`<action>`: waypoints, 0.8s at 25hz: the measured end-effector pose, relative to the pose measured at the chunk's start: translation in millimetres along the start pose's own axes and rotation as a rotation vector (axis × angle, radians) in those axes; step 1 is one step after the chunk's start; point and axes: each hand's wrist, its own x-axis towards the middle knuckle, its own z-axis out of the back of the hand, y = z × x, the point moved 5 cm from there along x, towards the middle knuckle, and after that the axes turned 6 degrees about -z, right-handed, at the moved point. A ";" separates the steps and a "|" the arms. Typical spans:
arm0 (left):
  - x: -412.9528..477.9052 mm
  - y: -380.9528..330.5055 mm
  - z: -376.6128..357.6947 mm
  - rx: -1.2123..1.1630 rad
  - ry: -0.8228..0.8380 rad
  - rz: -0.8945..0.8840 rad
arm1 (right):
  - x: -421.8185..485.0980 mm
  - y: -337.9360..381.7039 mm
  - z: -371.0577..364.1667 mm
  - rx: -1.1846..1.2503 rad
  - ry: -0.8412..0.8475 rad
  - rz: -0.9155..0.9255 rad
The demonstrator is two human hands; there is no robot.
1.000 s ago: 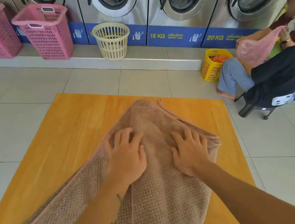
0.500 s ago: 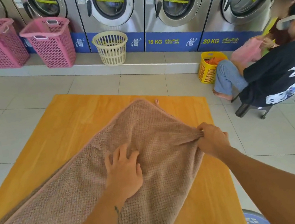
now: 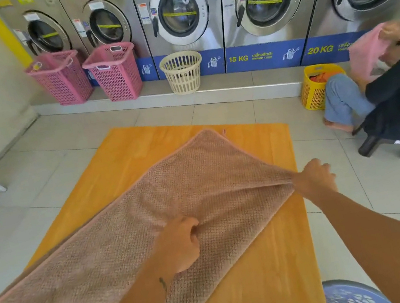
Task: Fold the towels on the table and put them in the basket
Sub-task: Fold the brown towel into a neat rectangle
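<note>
Head view. Logged pinkish-brown waffle-weave towel [image 3: 135, 243] lying slantwise across the orange tabletop [image 3: 270, 285], near end trailing off at lower left, far corner pointing toward the washing machines [image 3: 180, 13]. Noted left hand [image 3: 180, 245] with fingers curled, pinching up a ridge of cloth mid-towel, and right hand [image 3: 313, 179] gripping the right edge, drawing it taut past the tabletop's right side. Judged step: first fold being set up, nothing folded yet. Next move likely calls for lifting both grips together and carrying one end over the other, edges matched. Spotted blue basket [image 3: 352, 295] just beside the tabletop at lower right, contents not visible. Compared with half a second back: left hand then flat with fingers spread, now bunched; right grip the same, a little further past the edge.
</note>
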 end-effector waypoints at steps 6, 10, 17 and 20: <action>-26.5 4.6 12.8 -0.191 -0.138 -0.007 | -109.0 35.1 -35.3 0.135 0.295 0.438; -57.6 44.4 27.8 -0.337 -0.209 0.053 | -191.4 46.7 -81.9 0.055 0.492 0.460; -138.0 185.9 31.9 0.088 -0.104 0.188 | -303.7 41.7 -176.6 -0.138 0.476 0.281; -147.3 216.2 24.5 0.157 0.040 0.193 | -302.6 33.1 -199.6 -0.329 0.347 0.252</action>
